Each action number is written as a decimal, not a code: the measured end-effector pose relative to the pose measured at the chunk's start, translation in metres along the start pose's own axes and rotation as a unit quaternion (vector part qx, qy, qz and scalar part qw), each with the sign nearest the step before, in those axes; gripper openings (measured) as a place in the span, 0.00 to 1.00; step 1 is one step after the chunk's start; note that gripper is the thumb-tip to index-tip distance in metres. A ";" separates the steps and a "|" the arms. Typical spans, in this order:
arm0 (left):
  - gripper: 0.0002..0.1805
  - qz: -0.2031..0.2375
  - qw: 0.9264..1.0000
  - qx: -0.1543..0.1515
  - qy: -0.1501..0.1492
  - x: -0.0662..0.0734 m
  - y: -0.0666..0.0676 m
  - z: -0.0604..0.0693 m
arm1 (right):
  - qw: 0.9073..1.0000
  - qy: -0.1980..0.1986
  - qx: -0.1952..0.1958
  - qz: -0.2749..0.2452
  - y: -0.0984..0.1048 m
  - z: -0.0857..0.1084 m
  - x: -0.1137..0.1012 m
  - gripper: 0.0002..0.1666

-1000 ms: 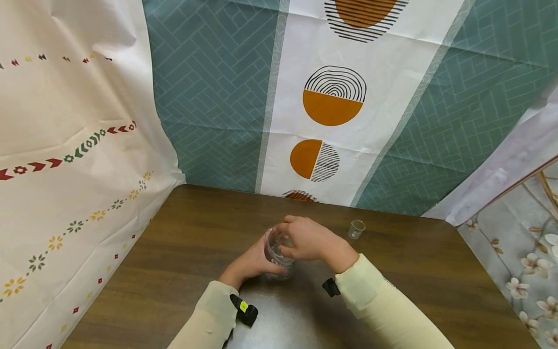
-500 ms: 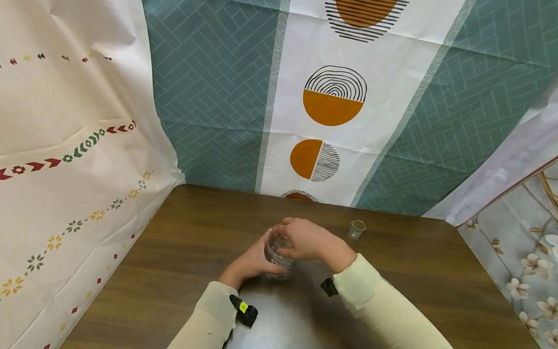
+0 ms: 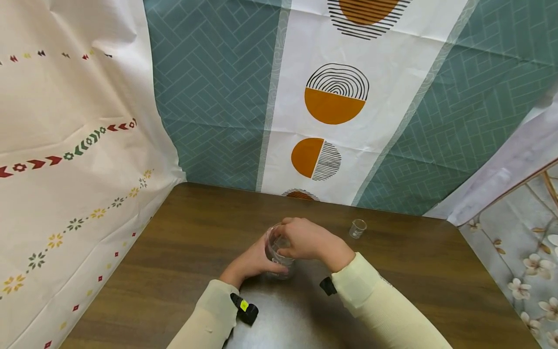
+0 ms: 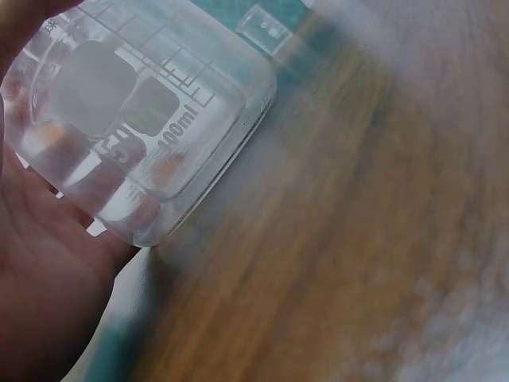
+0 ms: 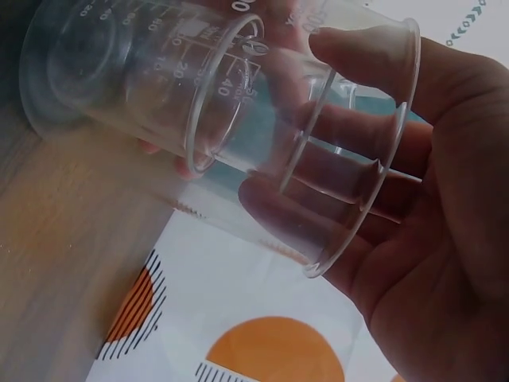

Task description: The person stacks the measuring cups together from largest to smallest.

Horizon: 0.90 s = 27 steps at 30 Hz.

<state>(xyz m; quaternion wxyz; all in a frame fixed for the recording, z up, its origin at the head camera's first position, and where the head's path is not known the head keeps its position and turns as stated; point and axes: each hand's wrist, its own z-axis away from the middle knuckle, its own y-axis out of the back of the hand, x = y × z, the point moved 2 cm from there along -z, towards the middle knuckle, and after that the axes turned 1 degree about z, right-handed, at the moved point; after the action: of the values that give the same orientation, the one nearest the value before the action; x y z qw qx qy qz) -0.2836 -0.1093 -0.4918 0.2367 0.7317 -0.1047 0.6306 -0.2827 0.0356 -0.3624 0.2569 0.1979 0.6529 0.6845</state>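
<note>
A large clear glass beaker (image 4: 103, 87) with white volume markings is gripped by my left hand (image 3: 249, 265), its fingers and thumb curved round the side. My right hand (image 3: 307, 238) reaches into the mouth of that beaker from above. In the right wrist view, its thumb and fingers are spread inside the large rim (image 5: 402, 127), at either end of a thin glass edge (image 5: 306, 131) that looks like an inner beaker's rim. Deeper inside lies a smaller graduated beaker (image 5: 171, 79). Overlapping clear glass makes the exact nesting hard to tell.
A small glass beaker (image 3: 358, 228) stands apart at the back right of the brown wooden table (image 3: 200, 218). Patterned cloths hang behind (image 3: 213, 97) and on the left (image 3: 78, 194); a floral cloth (image 3: 532, 271) is on the right.
My right hand has sunk very slightly at the beaker's mouth and then stays there. The left hand keeps its grip, and the small beaker at the back has not moved.
</note>
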 end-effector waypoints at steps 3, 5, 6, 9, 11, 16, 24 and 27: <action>0.60 -0.001 1.000 0.000 -0.005 0.000 0.000 0.000 | 1.000 0.002 -0.001 0.004 -0.001 -0.001 0.000 0.18; 0.60 -0.003 1.000 0.000 -0.006 0.000 0.000 -0.001 | 1.000 0.004 0.000 0.009 -0.002 -0.002 0.000 0.18; 0.60 -0.003 1.000 0.001 -0.005 -0.001 0.000 -0.001 | 1.000 0.005 0.000 0.010 -0.003 -0.002 0.001 0.18; 0.60 -0.006 1.000 0.002 -0.004 -0.002 -0.001 -0.001 | 1.000 0.004 -0.001 0.012 -0.005 -0.003 0.001 0.18; 0.60 -0.005 1.000 0.002 -0.004 -0.003 -0.001 -0.002 | 1.000 0.000 -0.002 0.010 -0.005 -0.003 0.001 0.18; 0.60 -0.001 1.000 -0.003 -0.005 -0.005 -0.001 -0.002 | 1.000 -0.004 -0.005 0.004 -0.007 -0.004 0.001 0.18; 0.61 0.006 1.000 -0.010 -0.007 -0.003 0.000 -0.001 | 1.000 -0.012 -0.008 0.002 -0.008 -0.005 -0.001 0.18; 0.61 0.005 1.000 -0.011 -0.006 -0.003 0.000 -0.001 | 1.000 -0.016 -0.010 -0.001 -0.009 -0.005 -0.001 0.18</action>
<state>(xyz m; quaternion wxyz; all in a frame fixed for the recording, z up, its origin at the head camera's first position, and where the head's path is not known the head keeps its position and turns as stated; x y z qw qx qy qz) -0.2849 -0.1089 -0.4948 0.2404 0.7326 -0.1167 0.6260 -0.2841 0.0311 -0.3718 0.2703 0.2056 0.6419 0.6875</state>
